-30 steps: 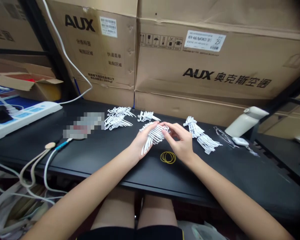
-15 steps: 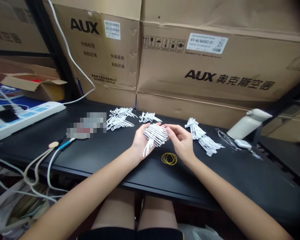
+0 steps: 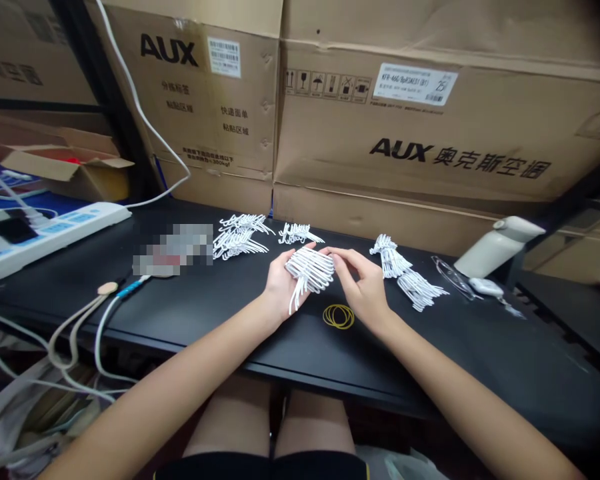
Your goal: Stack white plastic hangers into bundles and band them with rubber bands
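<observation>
A bundle of thin white wire hooks [image 3: 312, 268] rests in my left hand [image 3: 277, 283], which is curled round it from the left and below. The bent ends of several hooks hang toward me at the lower left of the bundle. At its right edge, my right hand [image 3: 365, 283] pinches the hooks between thumb and fingers; the exact contact is partly hidden. Just below the hands, yellow rubber bands [image 3: 339, 317] lie on the black table [image 3: 205, 313]. Farther back are white hook piles at the left [image 3: 240, 241], middle [image 3: 299, 233] and right [image 3: 415, 287].
Large cardboard boxes [image 3: 420, 173] stand behind the table. A white bottle [image 3: 495, 250], glasses [image 3: 453, 279] and a small white case [image 3: 486, 288] are at the right. On the left are a power strip [image 3: 65, 237], cables [image 3: 100, 340] and a blurred-out object [image 3: 175, 250].
The bundle has turned slightly and shifted a little left in my left hand. My right fingers have changed position a little at its right edge. The surrounding things stay put.
</observation>
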A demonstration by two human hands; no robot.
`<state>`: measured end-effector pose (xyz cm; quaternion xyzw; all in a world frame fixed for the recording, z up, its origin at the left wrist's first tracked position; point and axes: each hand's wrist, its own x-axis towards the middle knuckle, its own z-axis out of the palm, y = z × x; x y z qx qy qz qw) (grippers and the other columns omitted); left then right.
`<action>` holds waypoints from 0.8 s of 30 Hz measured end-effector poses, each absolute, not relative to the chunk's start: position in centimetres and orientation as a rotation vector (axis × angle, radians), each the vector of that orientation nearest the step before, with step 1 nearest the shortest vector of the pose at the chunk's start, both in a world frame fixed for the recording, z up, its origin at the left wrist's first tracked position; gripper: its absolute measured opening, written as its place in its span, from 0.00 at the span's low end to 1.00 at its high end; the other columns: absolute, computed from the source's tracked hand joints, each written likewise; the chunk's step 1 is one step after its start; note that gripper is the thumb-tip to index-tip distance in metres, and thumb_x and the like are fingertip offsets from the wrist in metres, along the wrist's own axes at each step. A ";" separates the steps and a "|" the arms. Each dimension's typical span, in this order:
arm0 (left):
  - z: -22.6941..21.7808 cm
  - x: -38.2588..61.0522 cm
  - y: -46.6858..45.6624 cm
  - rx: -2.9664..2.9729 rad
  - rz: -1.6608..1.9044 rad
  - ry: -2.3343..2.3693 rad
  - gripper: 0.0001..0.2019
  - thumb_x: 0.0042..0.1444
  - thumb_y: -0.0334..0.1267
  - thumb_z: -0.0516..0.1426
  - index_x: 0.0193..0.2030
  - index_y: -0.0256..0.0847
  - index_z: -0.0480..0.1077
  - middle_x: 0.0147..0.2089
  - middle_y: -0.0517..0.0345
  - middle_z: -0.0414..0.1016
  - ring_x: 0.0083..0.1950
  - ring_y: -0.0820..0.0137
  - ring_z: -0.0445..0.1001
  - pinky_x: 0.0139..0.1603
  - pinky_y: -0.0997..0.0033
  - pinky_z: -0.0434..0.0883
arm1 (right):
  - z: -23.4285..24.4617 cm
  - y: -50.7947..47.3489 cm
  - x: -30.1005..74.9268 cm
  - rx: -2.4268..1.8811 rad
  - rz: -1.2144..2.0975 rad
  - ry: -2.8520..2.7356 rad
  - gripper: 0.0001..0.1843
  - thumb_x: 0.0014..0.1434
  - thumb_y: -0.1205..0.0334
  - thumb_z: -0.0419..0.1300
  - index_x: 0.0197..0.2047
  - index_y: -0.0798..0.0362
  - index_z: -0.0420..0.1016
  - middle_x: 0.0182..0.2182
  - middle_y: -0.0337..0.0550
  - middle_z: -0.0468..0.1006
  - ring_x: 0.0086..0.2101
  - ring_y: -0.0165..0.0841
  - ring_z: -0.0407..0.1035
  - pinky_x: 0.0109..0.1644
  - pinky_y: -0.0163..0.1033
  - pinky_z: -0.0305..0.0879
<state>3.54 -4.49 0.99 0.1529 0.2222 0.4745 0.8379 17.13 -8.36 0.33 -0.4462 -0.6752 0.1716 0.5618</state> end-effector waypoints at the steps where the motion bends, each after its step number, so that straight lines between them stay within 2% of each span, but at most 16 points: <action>1: 0.9 3.6 -4.4 0.317 1.004 0.475 0.17 0.58 0.36 0.46 0.50 0.32 0.68 0.35 0.46 0.78 0.34 0.65 0.77 0.38 0.67 0.73 | 0.2 -8.3 17.1 -1.056 0.396 -1.600 0.13 0.63 0.58 0.52 0.45 0.46 0.77 0.39 0.43 0.76 0.37 0.36 0.70 0.44 0.43 0.66; 6: 0.5 3.6 -4.0 0.302 0.999 0.546 0.17 0.59 0.35 0.44 0.50 0.32 0.67 0.37 0.45 0.78 0.35 0.62 0.78 0.39 0.63 0.73 | -0.4 -8.1 17.3 -1.157 0.213 -1.735 0.18 0.62 0.55 0.53 0.53 0.49 0.72 0.39 0.47 0.76 0.38 0.39 0.70 0.46 0.47 0.66; 11: 0.6 3.4 -3.7 0.303 1.015 0.578 0.18 0.59 0.37 0.44 0.50 0.31 0.66 0.38 0.43 0.78 0.36 0.59 0.78 0.41 0.59 0.73 | 0.2 -8.4 17.5 -1.242 0.042 -2.011 0.35 0.58 0.48 0.55 0.65 0.55 0.56 0.47 0.56 0.73 0.45 0.46 0.68 0.51 0.54 0.64; 13: 0.9 3.2 -3.7 0.290 1.026 0.552 0.18 0.59 0.37 0.45 0.50 0.30 0.67 0.38 0.42 0.78 0.38 0.58 0.78 0.44 0.58 0.72 | 0.5 -8.6 17.6 -1.238 -0.059 -2.082 0.40 0.57 0.47 0.56 0.67 0.54 0.50 0.55 0.58 0.68 0.52 0.49 0.64 0.54 0.58 0.60; 15: 1.2 3.0 -3.6 0.264 1.031 0.526 0.19 0.59 0.38 0.45 0.49 0.29 0.67 0.38 0.43 0.78 0.39 0.58 0.77 0.45 0.58 0.72 | 0.7 -8.8 17.6 -1.181 -0.158 -2.139 0.42 0.55 0.47 0.58 0.68 0.53 0.47 0.63 0.59 0.57 0.59 0.51 0.56 0.57 0.59 0.56; 17: 1.5 2.8 -3.6 0.246 1.035 0.505 0.19 0.59 0.38 0.44 0.49 0.29 0.67 0.37 0.43 0.78 0.40 0.58 0.77 0.45 0.58 0.72 | 0.7 -8.9 17.5 -1.081 -0.250 -2.187 0.40 0.55 0.50 0.58 0.67 0.53 0.49 0.67 0.58 0.46 0.62 0.51 0.49 0.59 0.59 0.54; 18: 1.6 2.6 -3.6 0.244 1.040 0.499 0.19 0.59 0.38 0.44 0.48 0.29 0.68 0.37 0.43 0.77 0.40 0.58 0.77 0.45 0.59 0.72 | 0.6 -8.9 17.4 -1.031 -0.294 -2.213 0.37 0.56 0.54 0.58 0.66 0.53 0.51 0.67 0.58 0.44 0.63 0.50 0.47 0.60 0.59 0.53; 20: 1.8 2.5 -3.7 0.254 1.050 0.493 0.19 0.59 0.39 0.44 0.47 0.29 0.68 0.35 0.45 0.77 0.39 0.59 0.77 0.44 0.61 0.72 | 0.2 -8.8 17.2 -0.983 -0.368 -2.280 0.32 0.58 0.63 0.54 0.65 0.54 0.53 0.67 0.58 0.45 0.65 0.47 0.44 0.61 0.58 0.51; 22: 1.8 2.4 -3.8 0.273 1.038 0.489 0.18 0.59 0.39 0.44 0.45 0.29 0.69 0.33 0.46 0.77 0.38 0.61 0.77 0.44 0.64 0.72 | -0.2 -8.6 17.1 -1.006 -0.427 -2.356 0.33 0.56 0.72 0.50 0.65 0.55 0.53 0.66 0.57 0.48 0.65 0.45 0.42 0.63 0.57 0.49; 24: 1.7 2.5 -3.9 0.279 1.018 0.483 0.16 0.59 0.38 0.45 0.41 0.30 0.70 0.31 0.48 0.76 0.36 0.64 0.76 0.43 0.67 0.72 | -0.5 -8.4 17.0 -1.064 -0.473 -2.406 0.34 0.54 0.76 0.48 0.65 0.56 0.54 0.66 0.55 0.52 0.66 0.44 0.42 0.64 0.57 0.48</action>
